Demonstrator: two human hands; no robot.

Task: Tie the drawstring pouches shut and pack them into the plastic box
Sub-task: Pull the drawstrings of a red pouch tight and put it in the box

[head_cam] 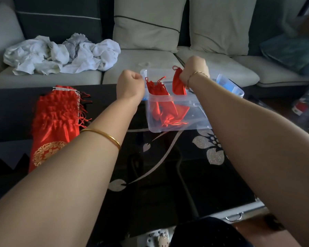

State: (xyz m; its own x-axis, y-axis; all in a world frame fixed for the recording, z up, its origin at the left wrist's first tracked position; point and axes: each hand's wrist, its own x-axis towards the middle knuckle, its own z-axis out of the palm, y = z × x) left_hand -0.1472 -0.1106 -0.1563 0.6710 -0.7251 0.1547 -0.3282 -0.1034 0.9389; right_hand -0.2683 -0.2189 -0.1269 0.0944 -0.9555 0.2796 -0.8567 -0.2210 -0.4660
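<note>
plastic box: clear, open | red pouches: several inside | 1 red pouch: above box | pouch stack: left, flat

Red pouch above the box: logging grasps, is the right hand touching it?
Touching. Head view shows the right hand gripping the red pouch, fingers curled round it, above the plastic box.

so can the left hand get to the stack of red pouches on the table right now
Probably yes. The left hand is a fist beside the plastic box with nothing visible in it, and the stack of red pouches lies uncovered on the table to its left, with nothing between them.
</note>
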